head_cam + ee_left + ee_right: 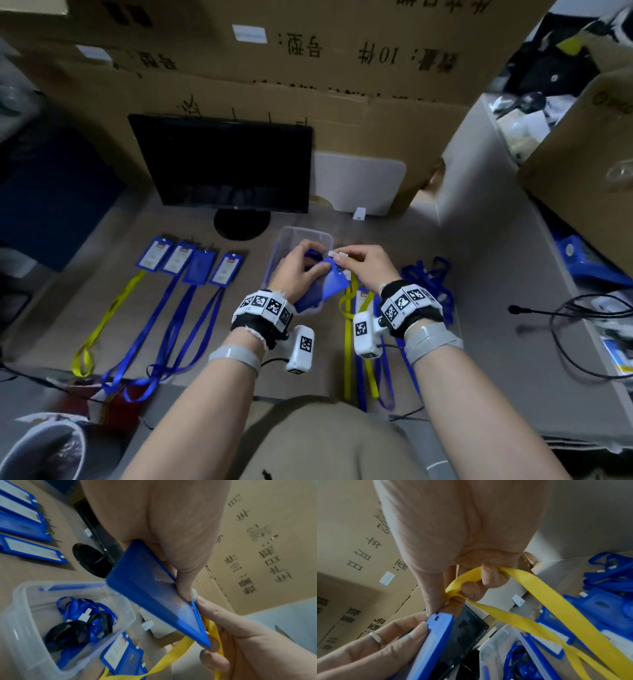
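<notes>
Above a clear plastic box [287,236], my left hand [306,267] grips a blue badge holder [330,282] by its side. The holder [154,592] shows its plain back in the left wrist view. My right hand [347,260] pinches the white clip end of a yellow lanyard [347,308] right at the holder's top edge [439,618]. The lanyard [547,592] loops around my curled right fingers [489,577] and trails down to the desk. Whether the clip is through the holder's slot is hidden.
Several finished badges with lanyards [191,263] lie in a row at the left. The box [25,615] holds blue and black lanyards [80,626]. A blue lanyard pile [428,277] lies at the right. A monitor [222,161] and cardboard boxes [342,78] stand behind. Cables [582,325] lie far right.
</notes>
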Demonstrator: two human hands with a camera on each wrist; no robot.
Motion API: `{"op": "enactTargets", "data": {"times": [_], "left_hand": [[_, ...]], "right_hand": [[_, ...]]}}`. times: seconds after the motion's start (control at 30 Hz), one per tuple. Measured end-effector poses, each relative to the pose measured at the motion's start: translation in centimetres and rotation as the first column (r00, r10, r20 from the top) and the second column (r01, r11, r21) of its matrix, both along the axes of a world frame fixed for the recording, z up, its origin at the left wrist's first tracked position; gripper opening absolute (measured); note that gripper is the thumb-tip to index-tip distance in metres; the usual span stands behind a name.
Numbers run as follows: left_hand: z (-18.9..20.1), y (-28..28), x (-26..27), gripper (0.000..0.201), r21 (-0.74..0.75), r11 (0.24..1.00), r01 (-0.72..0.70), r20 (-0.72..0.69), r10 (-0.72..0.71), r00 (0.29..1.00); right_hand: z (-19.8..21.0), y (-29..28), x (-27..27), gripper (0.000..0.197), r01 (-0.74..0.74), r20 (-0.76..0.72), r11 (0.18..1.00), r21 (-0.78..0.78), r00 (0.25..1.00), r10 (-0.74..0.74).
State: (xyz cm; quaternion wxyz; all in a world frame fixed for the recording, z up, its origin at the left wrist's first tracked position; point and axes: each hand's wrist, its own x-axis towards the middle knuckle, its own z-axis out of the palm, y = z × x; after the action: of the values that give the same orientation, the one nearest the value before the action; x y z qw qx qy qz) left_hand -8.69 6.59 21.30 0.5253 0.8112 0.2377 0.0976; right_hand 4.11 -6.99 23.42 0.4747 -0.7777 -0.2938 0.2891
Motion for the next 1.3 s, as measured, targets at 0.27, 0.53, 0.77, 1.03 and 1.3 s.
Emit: {"op": "enactTargets", "data": {"times": [0.27,0.53,0.77,1.03,1.3], "left_hand": [[1.4,9.3,-4.6,0.018,-0.113,0.993,-0.028,0.056,0.034,0.998],[1.1,15.1,-8.1,0.032,-0.377,0.926,-0.014,0.057,0.039,0.998],[0.7,17.3,-10.0,0.036,-0.454,0.891,0.012,0.096,0.035,0.995],[0.4,20.0,-11.8,0.043,-0.314,0.949,0.023,0.071,0.0,0.997],[0.0,19.8,-12.9,0.042,-0.231,0.968,0.102,0.042,-0.094,0.995]], "right_hand": [[1.4,9.4,-3.8,0.019,-0.138,-0.012,0.987,-0.081,0.99,0.138],[-0.2,14.7,-8.2,0.022,-0.082,-0.162,0.995,-0.055,0.984,0.072],[-0.1,17.0,-11.4,0.016,-0.151,0.016,0.973,-0.177,0.988,0.156],[-1.6,18.9,-12.6,0.025,0.039,0.132,0.97,-0.24,0.991,-0.007],[-1.2,19.0,-12.2,0.044,-0.005,0.135,0.971,-0.239,0.99,0.038]]}}
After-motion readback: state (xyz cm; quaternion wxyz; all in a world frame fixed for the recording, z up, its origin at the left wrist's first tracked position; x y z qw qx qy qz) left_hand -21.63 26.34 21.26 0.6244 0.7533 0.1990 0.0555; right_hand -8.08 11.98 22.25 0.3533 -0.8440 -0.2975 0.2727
